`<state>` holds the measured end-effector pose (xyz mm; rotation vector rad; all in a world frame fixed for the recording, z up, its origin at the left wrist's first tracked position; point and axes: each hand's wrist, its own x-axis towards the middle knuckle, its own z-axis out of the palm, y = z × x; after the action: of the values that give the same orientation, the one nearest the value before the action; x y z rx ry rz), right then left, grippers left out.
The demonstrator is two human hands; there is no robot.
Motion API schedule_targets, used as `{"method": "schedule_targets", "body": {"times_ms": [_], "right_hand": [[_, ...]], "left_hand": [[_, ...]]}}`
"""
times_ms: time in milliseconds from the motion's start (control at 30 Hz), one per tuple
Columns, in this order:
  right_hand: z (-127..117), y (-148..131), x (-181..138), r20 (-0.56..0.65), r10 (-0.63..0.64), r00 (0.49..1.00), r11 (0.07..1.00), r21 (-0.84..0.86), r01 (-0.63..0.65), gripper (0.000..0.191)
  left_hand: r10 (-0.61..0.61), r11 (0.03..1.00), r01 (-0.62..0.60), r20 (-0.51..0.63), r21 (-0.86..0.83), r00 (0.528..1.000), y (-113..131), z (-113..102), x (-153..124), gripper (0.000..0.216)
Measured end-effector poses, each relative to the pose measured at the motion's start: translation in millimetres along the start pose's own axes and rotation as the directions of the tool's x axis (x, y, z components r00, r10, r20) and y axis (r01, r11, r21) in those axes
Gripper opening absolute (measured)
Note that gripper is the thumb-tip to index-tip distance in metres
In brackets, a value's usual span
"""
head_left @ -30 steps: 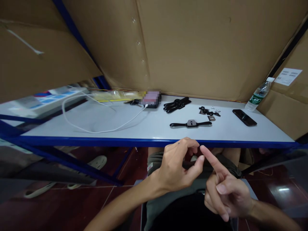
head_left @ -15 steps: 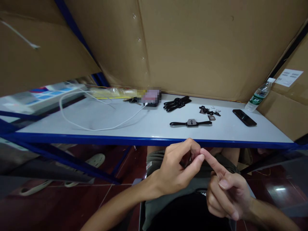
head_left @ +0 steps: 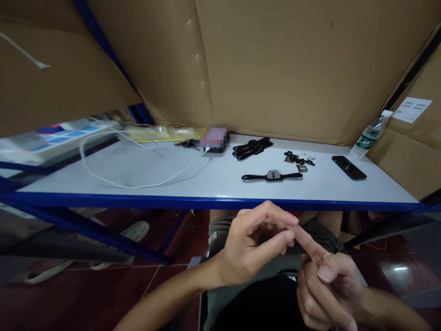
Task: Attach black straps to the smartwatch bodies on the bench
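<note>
1. Head view, hands: the left hand [head_left: 253,246] has its thumb and fingers parted, fingertips touching the extended forefinger of the right hand [head_left: 327,271]. Nothing shows in its grasp. The right hand's other fingers are curled; whether they hide anything, I cannot tell.
2. Head view, key relation: the black two-handled tool [head_left: 274,175] lies on the surface [head_left: 179,188], just beyond both hands and touched by neither. Its long axis runs left to right, roughly parallel to the front edge. The left hand looks nearer.
3. Head view, surface: a loose plate [head_left: 302,168] and small black parts [head_left: 291,157] lie beyond the tool's right end; stacked black handles [head_left: 253,148] lie behind it. A phone [head_left: 349,167] and bottle [head_left: 368,138] are farther right, a white cable [head_left: 129,187] left.
4. Head view, room: cardboard [head_left: 275,69] walls the back; dark red floor [head_left: 182,248] shows below.
</note>
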<state>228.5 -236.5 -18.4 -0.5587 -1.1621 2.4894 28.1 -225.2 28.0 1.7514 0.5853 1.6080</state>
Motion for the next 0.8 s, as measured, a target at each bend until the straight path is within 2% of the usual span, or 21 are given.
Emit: {"method": "schedule_targets", "body": {"times_ms": [133, 333, 467, 633, 800], "right_hand": [[-1.1, 1.5, 0.5, 0.006, 0.0, 1.0, 0.999, 0.039, -0.001, 0.075], [-1.6, 1.2, 5.7, 0.184, -0.043, 0.982, 0.989, 0.148, 0.016, 0.082], [0.4, 0.3, 8.3, 0.204, -0.053, 0.977, 0.988, 0.156, 0.021, 0.082], [3.5, -1.9, 9.6, 0.247, -0.132, 0.96, 0.974, 0.21, 0.08, 0.082], [4.5, -2.8, 8.9, 0.223, -0.112, 0.968, 0.979, 0.192, 0.069, 0.085]], "left_hand": [[-0.015, 1.0, 0.014, -0.017, -0.026, 1.0, -1.8, 1.1, -1.1, 0.005], [0.06, 0.995, -0.062, -0.033, -0.076, 0.998, -5.8, 1.9, -2.2, 0.01], [0.089, 0.994, -0.09, -0.026, -0.068, 0.996, -7.2, 1.5, -2.0, 0.012], [0.113, 0.992, -0.115, -0.028, -0.051, 0.993, -6.7, 2.3, -1.1, 0.008], [0.123, 0.991, -0.125, -0.028, -0.055, 0.992, -7.4, 2.4, -1.1, 0.008]]}}
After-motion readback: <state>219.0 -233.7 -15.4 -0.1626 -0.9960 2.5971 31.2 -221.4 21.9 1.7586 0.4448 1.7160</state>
